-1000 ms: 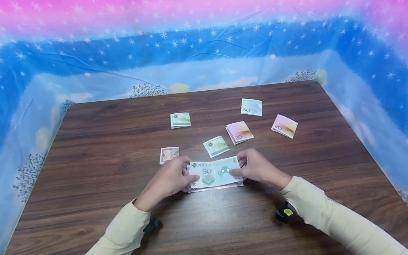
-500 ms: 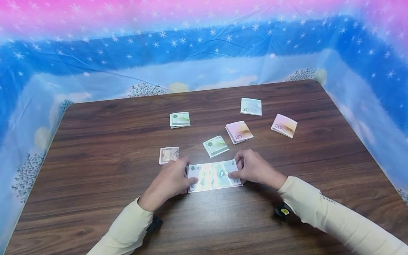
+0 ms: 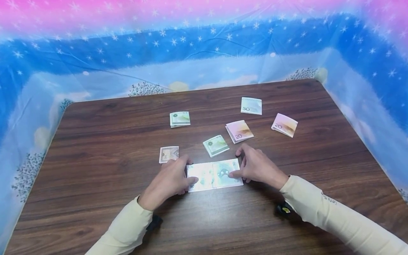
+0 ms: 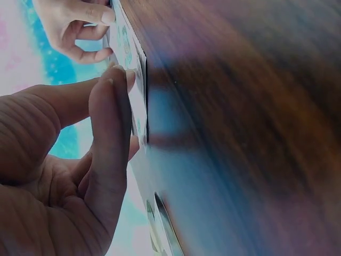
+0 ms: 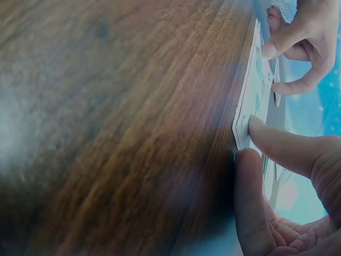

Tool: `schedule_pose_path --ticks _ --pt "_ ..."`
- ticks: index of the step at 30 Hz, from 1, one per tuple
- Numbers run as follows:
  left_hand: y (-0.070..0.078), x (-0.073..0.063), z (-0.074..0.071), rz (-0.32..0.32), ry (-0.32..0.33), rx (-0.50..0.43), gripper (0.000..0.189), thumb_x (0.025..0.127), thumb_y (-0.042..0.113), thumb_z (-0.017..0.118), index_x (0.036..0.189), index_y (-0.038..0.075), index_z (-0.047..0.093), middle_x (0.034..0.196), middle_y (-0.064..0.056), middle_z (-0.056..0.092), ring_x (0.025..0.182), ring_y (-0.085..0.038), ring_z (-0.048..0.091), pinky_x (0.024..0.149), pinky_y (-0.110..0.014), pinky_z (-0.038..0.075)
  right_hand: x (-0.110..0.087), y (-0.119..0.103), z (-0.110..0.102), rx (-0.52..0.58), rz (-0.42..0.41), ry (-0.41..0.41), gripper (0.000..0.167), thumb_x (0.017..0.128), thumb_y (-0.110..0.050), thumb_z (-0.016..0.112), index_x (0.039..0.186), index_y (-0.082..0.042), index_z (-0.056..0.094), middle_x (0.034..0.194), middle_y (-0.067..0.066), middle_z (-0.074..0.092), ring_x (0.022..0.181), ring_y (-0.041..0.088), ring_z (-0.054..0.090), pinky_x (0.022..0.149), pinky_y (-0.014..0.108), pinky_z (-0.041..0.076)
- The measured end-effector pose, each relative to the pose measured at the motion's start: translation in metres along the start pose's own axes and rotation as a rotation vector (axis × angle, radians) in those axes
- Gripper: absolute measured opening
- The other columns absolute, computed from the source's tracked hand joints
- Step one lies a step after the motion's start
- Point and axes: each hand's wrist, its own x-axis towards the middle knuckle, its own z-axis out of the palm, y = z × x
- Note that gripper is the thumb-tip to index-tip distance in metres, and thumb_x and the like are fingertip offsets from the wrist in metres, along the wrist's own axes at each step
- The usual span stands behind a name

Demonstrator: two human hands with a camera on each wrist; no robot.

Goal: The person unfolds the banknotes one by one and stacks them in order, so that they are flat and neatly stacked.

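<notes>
So far, banknote point(image 3: 208, 177) spread full length between hands, flat or nearly so on table point(image 3: 216, 223) — spreading looks about done. Left hand point(image 3: 166, 183) pinches its left end, right hand point(image 3: 259, 167) its right end, thumbs on top. Other six — all folded, apparently left as they are: brown note point(image 3: 167, 153) just beyond left hand; green note point(image 3: 216, 146) beyond gap between hands, second green note point(image 3: 180, 118) farther; pink note point(image 3: 239, 131) beyond right hand, second pink note point(image 3: 285, 125) and pale note point(image 3: 251, 106) farther out.

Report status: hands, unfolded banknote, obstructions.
Left hand, right hand holding opposite ends. Unfolded banknote: strong glare. Nothing but hands on it; green folded note beyond.
</notes>
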Motion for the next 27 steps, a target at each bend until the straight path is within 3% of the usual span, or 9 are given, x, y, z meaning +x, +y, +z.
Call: schedule_pose_path --ticks 6,12,18,27 --pt "0.0 -0.001 -0.001 0.01 0.002 -0.008 0.043 0.09 0.018 0.08 0.124 0.003 0.059 0.057 0.0 0.061 0.045 -0.013 0.059 0.046 -0.028 0.047 0.002 -0.001 -0.004 0.021 -0.02 -0.009 0.057 0.076 -0.023 0.091 0.113 -0.001 0.053 0.065 -0.001 0.065 0.047 0.014 0.062 0.052 0.031 0.05" --pt "0.0 -0.004 -0.007 0.091 0.067 -0.018 0.036 0.095 0.026 0.073 0.122 0.004 0.062 0.057 0.004 0.059 0.045 -0.012 0.057 0.049 -0.03 0.046 0.014 0.0 -0.029 0.119 -0.029 0.036 0.044 0.082 -0.019 0.087 0.107 0.003 0.059 0.067 0.006 0.068 0.048 0.019 0.065 0.05 0.037 0.056" --pt "-0.003 -0.006 -0.014 0.158 0.108 -0.127 0.031 0.099 0.025 0.068 0.123 0.006 0.063 0.067 0.004 0.067 0.055 -0.012 0.062 0.051 -0.031 0.046 0.039 0.012 -0.064 0.213 0.049 0.13 0.036 0.088 -0.011 0.079 0.111 0.009 0.06 0.08 0.018 0.07 0.059 0.021 0.068 0.06 0.04 0.06" --pt "-0.008 -0.007 -0.016 0.168 0.098 -0.249 0.024 0.1 0.022 0.066 0.12 0.008 0.066 0.075 0.0 0.073 0.062 -0.018 0.07 0.055 -0.033 0.051 0.081 0.037 -0.101 0.263 0.204 0.28 0.041 0.091 -0.013 0.077 0.12 0.01 0.058 0.093 0.019 0.071 0.07 0.02 0.07 0.066 0.034 0.061"
